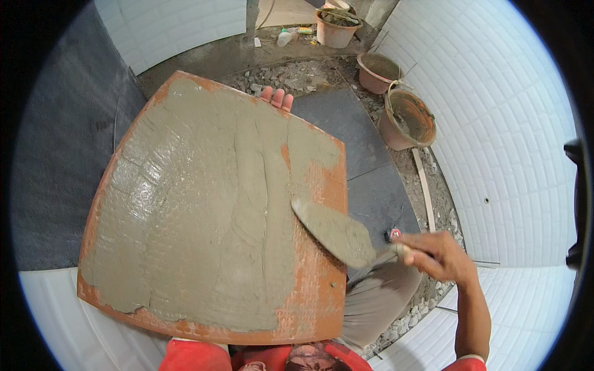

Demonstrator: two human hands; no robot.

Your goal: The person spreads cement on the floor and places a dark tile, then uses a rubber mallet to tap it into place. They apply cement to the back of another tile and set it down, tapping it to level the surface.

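A large square tile (315, 179) is propped up before me, its orange back mostly coated in grey mortar (185, 204), with bare orange showing along the edges and right side. My left hand (276, 99) grips the tile's top edge, only fingertips visible above it. My right hand (445, 253), at the lower right, is closed on the handle of a trowel (337, 235). The trowel's mortar-smeared blade lies over the tile's right part, its tip at the edge of the spread mortar.
Mortar-stained buckets (402, 136) stand along the right, another (337, 34) at the back. Dark floor tiles (337, 130) border rubble (297, 77) with a wooden strip (424, 185) and a bottle (284, 38). Walls of white tile (501, 123) and dark tile (55, 185) enclose the space.
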